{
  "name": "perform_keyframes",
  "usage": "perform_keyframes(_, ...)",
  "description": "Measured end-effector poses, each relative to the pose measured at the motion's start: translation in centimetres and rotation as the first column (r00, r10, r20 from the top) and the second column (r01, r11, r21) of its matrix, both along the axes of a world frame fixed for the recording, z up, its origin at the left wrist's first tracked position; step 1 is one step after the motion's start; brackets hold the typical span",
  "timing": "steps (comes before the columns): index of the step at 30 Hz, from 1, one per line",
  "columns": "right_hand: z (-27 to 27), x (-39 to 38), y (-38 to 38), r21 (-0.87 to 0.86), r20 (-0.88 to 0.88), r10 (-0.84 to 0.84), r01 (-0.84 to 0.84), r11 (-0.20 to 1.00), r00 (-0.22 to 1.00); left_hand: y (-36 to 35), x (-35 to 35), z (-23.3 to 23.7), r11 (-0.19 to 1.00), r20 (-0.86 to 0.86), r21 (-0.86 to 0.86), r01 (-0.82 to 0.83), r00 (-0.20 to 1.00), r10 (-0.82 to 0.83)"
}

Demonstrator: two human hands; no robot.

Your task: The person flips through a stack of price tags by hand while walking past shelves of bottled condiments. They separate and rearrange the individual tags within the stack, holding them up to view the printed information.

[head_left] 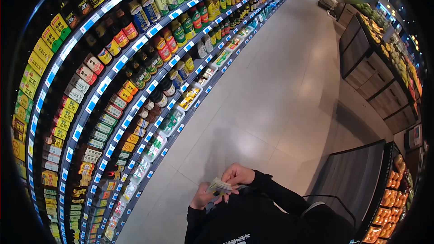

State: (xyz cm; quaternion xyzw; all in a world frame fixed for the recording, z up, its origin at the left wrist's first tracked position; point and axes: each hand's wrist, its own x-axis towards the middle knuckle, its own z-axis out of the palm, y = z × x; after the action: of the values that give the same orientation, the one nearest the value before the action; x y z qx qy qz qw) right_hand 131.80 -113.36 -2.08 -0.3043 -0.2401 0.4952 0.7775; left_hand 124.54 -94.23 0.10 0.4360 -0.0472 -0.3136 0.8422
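In front of my black-clad torso, both hands are together on a small stack of pale paper slips (219, 185). My left hand (200, 196) holds the stack from the left and below, with its fingers closed around it. From the right, my right hand (238, 174) pinches the upper edge of the slips. Whatever is printed on them is too small to read. Part of the left hand's fingers is hidden behind the stack.
Long shelves (149, 34) of bottled sauces line the left side, with white bins (172, 122) of packets on the lowest tier. A tiled aisle floor (271, 95) runs ahead. Wooden produce stands (368, 70) and bagged oranges (388, 197) are on the right.
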Motion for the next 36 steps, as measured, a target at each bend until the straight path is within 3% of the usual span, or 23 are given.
perform_keyframes(4,0.3,0.1,-0.3,0.073,0.051,0.06,-0.063,0.995,0.997,-0.9,-0.3,0.0,0.997,0.106,0.074,0.031,0.994,-0.038)
perform_keyframes(6,0.4,0.1,-0.4,0.085,0.052,0.055,-0.059,0.995,0.997,-1.2,-0.3,0.3,1.0,0.018,-0.018,0.023,1.0,-0.022)
perform_keyframes(8,0.6,0.1,-0.7,0.095,0.053,0.05,-0.055,0.994,0.997,-1.5,-0.3,0.0,1.0,0.007,0.001,0.006,1.0,-0.006)
perform_keyframes(13,1.1,0.2,-1.4,0.029,0.035,-0.049,0.048,0.998,0.998,-2.1,0.7,0.3,0.999,0.075,-0.029,0.045,0.996,-0.042)
perform_keyframes(15,1.0,0.4,-1.8,0.019,0.029,-0.06,0.06,0.998,0.998,-2.5,0.8,1.4,0.999,-0.025,-0.005,-0.034,0.999,0.033)
perform_keyframes(19,0.9,0.7,-2.0,0.021,0.016,-0.08,0.08,0.997,0.997,-2.6,1.2,0.6,0.998,-0.01,0.066,-0.004,1.0,0.005)
perform_keyframes(24,1.2,1.0,-2.6,0.005,0.006,-0.113,0.113,0.994,0.994,-2.8,2.1,1.0,1.0,-0.087,0.01,0.026,0.996,-0.025)
perform_keyframes(29,0.7,1.2,-3.2,0.013,0.015,-0.207,0.207,0.978,0.978,-3.9,2.8,0.9,0.998,-0.049,-0.055,0.007,0.999,-0.01)
perform_keyframes(31,0.9,1.3,-3.7,0.081,-0.11,-0.211,0.221,0.972,0.971,-4.3,3.6,1.0,0.994,-0.025,-0.098,0.039,0.999,-0.041)
perform_keyframes(33,1.4,1.7,-4.5,0.089,-0.115,-0.217,0.227,0.97,0.969,-4.9,4.4,1.0,0.987,0.018,-0.111,0.118,0.993,-0.117)
perform_keyframes(36,0.7,1.8,-5.7,0.069,-0.139,-0.272,0.284,0.956,0.952,-6.1,5.4,1.4,0.996,-0.03,-0.046,0.077,0.996,-0.078)
